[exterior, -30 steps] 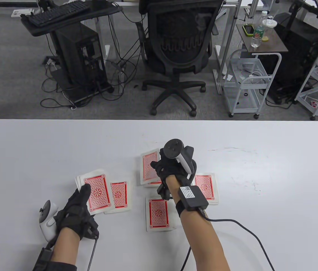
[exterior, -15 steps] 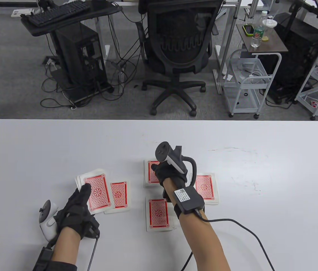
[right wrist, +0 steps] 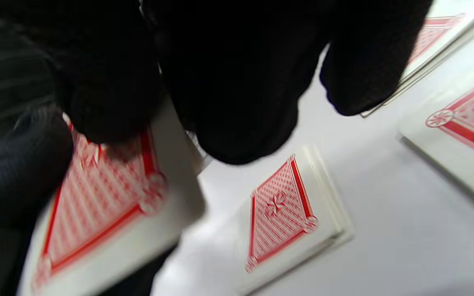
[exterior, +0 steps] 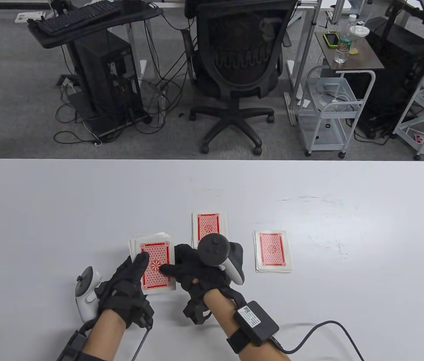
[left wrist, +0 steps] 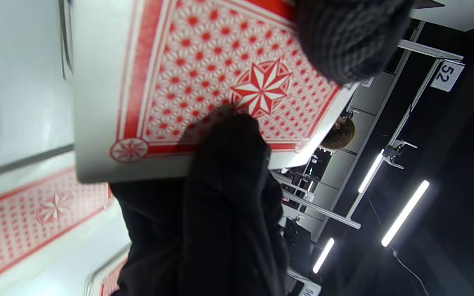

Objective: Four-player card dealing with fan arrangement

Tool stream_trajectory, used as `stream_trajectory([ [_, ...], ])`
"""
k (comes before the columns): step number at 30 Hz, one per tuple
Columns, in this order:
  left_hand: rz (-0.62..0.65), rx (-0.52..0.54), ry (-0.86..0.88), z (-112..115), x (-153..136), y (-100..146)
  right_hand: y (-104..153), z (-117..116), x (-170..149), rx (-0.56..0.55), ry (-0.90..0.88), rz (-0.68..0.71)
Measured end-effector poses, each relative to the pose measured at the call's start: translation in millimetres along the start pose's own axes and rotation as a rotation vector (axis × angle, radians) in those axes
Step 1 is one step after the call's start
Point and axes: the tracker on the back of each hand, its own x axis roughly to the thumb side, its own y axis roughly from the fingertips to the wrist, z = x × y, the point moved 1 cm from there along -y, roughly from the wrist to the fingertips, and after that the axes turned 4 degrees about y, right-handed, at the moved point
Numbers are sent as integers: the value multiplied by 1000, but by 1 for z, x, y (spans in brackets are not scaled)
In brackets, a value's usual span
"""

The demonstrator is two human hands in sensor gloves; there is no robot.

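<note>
The left hand (exterior: 127,291) has its grip clamped on the deck (exterior: 153,261), thumb lying across the red-backed top card, held low over the near part of the white surface (exterior: 65,210). The right hand (exterior: 197,274) reaches over from beside it, its fingertips (exterior: 165,269) touching that top card; whether they pinch it I cannot tell. Two dealt piles show face down in the table view: one (exterior: 208,227) just beyond the right hand, another (exterior: 273,251) further right.
</note>
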Motion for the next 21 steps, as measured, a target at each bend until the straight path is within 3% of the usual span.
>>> stream_trajectory([
  [9,-12,-37,72,-5,2,-3,-6,18,-20,43,-173,-11],
  [15,1,4,65,-16,5,-3,-5,82,-48,20,-80,-77],
  [21,-2,28,60,-21,5,-5,4,157,-99,-84,165,-283],
])
